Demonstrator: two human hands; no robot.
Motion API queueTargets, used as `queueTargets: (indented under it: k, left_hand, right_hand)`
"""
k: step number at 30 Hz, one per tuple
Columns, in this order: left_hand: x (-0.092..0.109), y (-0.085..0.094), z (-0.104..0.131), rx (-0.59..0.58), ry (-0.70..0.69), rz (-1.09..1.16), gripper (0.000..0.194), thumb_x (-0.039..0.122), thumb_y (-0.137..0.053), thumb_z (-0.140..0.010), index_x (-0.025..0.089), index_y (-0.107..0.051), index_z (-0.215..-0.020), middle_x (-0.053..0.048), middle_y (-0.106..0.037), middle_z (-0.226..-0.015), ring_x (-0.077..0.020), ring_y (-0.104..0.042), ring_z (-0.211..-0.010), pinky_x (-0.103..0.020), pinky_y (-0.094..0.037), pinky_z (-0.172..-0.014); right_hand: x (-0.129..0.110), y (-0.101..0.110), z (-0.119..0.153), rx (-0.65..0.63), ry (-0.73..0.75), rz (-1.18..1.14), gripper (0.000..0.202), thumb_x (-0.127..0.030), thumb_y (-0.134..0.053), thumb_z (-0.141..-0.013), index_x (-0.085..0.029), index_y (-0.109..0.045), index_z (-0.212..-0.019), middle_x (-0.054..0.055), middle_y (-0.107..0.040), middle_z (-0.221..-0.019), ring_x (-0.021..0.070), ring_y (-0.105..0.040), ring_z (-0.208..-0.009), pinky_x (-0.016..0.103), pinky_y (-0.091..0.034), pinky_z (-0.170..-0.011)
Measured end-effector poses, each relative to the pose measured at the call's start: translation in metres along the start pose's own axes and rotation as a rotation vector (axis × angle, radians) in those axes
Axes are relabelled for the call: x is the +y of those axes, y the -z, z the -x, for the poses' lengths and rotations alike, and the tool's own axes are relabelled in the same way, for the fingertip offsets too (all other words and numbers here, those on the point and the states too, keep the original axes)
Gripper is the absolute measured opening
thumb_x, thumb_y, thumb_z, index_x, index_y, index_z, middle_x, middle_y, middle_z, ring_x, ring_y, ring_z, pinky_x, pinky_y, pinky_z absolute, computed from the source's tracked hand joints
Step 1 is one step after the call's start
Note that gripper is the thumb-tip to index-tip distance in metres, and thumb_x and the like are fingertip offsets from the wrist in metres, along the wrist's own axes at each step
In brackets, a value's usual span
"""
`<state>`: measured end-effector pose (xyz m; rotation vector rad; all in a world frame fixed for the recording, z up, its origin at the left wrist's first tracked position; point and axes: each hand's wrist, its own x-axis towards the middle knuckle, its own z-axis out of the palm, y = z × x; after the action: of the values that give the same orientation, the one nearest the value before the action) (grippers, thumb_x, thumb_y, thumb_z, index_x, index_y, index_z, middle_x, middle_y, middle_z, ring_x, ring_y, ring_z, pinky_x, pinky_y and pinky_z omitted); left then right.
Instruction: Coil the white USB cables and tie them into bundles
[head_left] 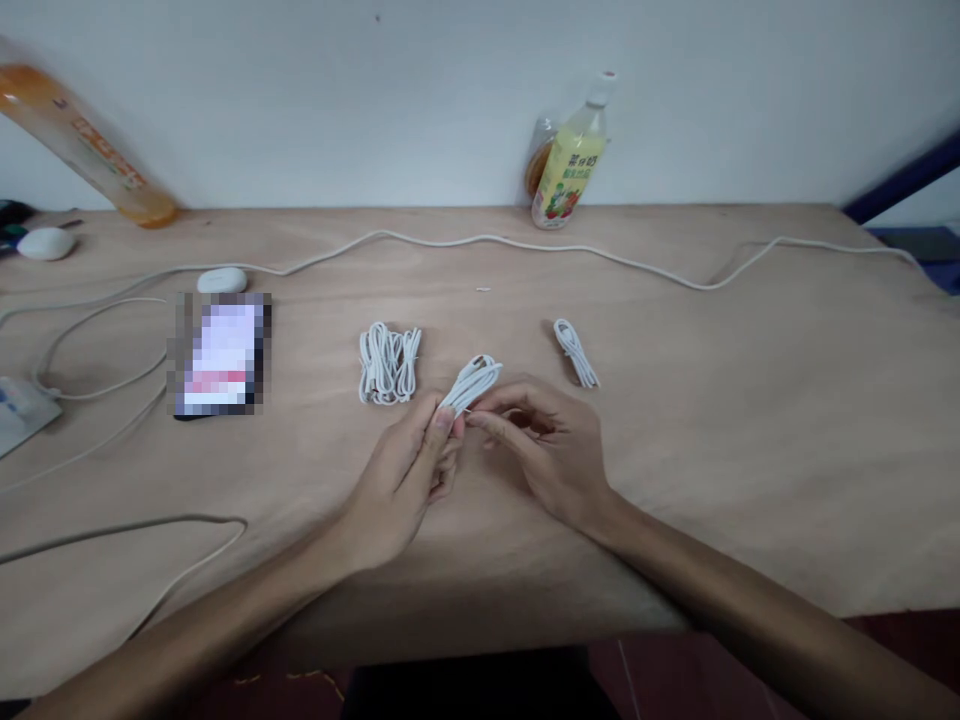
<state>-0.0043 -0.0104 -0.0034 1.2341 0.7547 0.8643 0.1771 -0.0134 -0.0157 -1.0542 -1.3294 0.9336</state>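
Observation:
My left hand (405, 470) is closed round the lower end of a coiled white cable (475, 380), thumb on top, with the loops pointing up and to the right. Beside it, the thumb and forefinger of my right hand (559, 455) pinch a thin white tie (469, 410) that sticks out from the bundle. Several bundled white cables (388, 365) lie side by side on the table, left of and beyond my hands. A single white cable bundle (576, 353) rests alone to the right, beyond my right hand.
A long white cord (480, 239) crosses the wooden table (750, 420). A phone (221, 360) and white case (222, 280) lie left. Against the wall stand a yellow-labelled bottle (574, 165) and a leaning orange bottle (97, 150). A tiny white strip (483, 290) lies mid-table.

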Motion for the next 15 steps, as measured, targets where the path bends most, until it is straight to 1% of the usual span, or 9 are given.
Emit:
queueTargets:
  k: [4, 7, 11, 15]
  left_hand:
    - [-0.003, 0.000, 0.001, -0.016, 0.033, 0.001, 0.038, 0.053, -0.047, -0.117, 0.023, -0.049, -0.093, 0.010, -0.033, -0.067, -0.0078, -0.030, -0.052, -0.019, -0.031, -0.044]
    - [-0.002, 0.001, 0.002, -0.023, 0.037, -0.058, 0.039, 0.053, -0.045, -0.118, 0.023, -0.050, -0.094, 0.010, -0.035, -0.066, -0.0082, -0.033, -0.052, -0.019, -0.033, -0.046]
    - [0.004, 0.003, 0.001, -0.060, 0.061, -0.092, 0.040, 0.054, -0.043, -0.118, 0.023, -0.050, -0.093, 0.010, -0.037, -0.067, -0.0088, -0.035, -0.054, -0.021, -0.035, -0.048]
    - [0.010, 0.002, -0.001, -0.095, 0.103, -0.040, 0.040, 0.056, -0.045, -0.116, 0.023, -0.050, -0.094, 0.010, -0.033, -0.070, -0.0092, -0.031, -0.054, -0.022, -0.036, -0.047]
  right_hand:
    - [-0.001, -0.002, 0.000, 0.055, 0.048, -0.025, 0.013, -0.016, -0.088, -0.089, -0.028, -0.084, -0.088, -0.001, -0.084, -0.088, 0.0163, -0.078, -0.079, 0.029, -0.062, -0.071]
    - [-0.001, -0.002, 0.000, 0.063, 0.064, -0.040, 0.016, -0.013, -0.088, -0.088, -0.028, -0.084, -0.087, -0.002, -0.084, -0.088, 0.0160, -0.079, -0.082, 0.028, -0.062, -0.076]
    - [0.000, -0.002, -0.001, 0.063, 0.017, -0.053, 0.016, -0.013, -0.089, -0.085, -0.028, -0.083, -0.084, -0.002, -0.084, -0.083, 0.0163, -0.078, -0.078, 0.028, -0.061, -0.072]
    - [0.001, -0.003, -0.001, 0.058, -0.042, -0.114, 0.013, -0.015, -0.089, -0.084, -0.027, -0.082, -0.082, -0.002, -0.083, -0.080, 0.0165, -0.077, -0.074, 0.028, -0.062, -0.069]
